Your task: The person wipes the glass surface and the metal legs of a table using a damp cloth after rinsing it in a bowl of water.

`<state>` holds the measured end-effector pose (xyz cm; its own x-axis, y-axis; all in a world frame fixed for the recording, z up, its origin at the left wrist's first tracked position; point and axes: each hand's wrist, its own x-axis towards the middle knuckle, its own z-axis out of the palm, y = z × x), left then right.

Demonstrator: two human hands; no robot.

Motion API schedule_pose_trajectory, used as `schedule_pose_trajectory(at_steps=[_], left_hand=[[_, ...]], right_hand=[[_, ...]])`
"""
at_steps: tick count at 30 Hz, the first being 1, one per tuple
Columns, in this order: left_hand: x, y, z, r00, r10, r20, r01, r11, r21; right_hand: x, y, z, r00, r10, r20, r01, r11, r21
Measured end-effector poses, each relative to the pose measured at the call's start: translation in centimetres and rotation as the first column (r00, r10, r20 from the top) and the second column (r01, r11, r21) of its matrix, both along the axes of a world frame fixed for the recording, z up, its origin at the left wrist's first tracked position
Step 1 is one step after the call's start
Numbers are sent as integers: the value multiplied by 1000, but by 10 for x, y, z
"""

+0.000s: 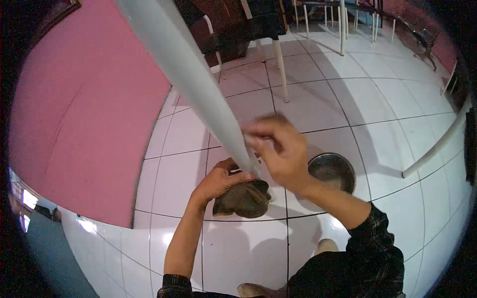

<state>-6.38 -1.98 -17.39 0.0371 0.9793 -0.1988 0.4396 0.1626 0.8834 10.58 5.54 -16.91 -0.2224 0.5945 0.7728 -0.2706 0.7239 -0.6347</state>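
A thick pale grey pole (198,89) slants from the top of the view down to the floor in front of me. My left hand (217,185) is closed round its lower end, with the thumb lying across the top of a dark brown, lumpy piece (243,199). That piece looks folded, like cloth, but I cannot tell its kind. My right hand (283,151) is beside the pole a little higher up, fingers bent toward it. Motion smears those fingertips, so any grip there is unclear.
A round metal bowl (332,173) stands on the white tiled floor (238,248), right of the pole and partly behind my right forearm. A pink wall (94,119) rises at the left. Chairs with pale legs (280,69) stand farther back, and a pale curved leg (437,144) is at the right.
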Motion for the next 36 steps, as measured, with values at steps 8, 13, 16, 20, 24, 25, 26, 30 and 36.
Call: schedule_pose_trajectory(at_steps=[8, 13, 16, 20, 24, 25, 26, 30, 36], left_hand=[[-2, 1, -16, 994, 110, -2, -110, 993, -52], [4, 3, -10, 995, 66, 73, -71, 996, 60], [11, 2, -4, 985, 48, 165, -52, 998, 22], [-10, 4, -9, 966, 36, 256, -37, 999, 0], [-7, 4, -14, 983, 16, 185, -17, 1000, 1], [-2, 6, -15, 966, 29, 257, -29, 1000, -6], [1, 6, -12, 947, 46, 317, -45, 999, -11], [-9, 5, -7, 987, 112, -118, -128, 982, -138], [-3, 4, -18, 967, -2, 254, -16, 997, 69]], right_hand=[[-1, 1, -13, 996, -3, -85, 2, 1000, -14], [-2, -10, -77, 993, -106, -46, 114, 963, 246], [2, -21, -101, 1000, -26, 12, 22, 967, 254], [-2, -10, -88, 997, -15, 76, -15, 921, 390], [-2, -12, -112, 999, -29, 14, 23, 948, 318], [-1, -11, -117, 999, -36, 5, 33, 956, 292], [-1, -7, -108, 999, -32, -4, 32, 957, 290], [2, 1, -73, 991, -130, 34, 108, 924, 366], [4, -7, -103, 990, -126, 70, 95, 936, 340]])
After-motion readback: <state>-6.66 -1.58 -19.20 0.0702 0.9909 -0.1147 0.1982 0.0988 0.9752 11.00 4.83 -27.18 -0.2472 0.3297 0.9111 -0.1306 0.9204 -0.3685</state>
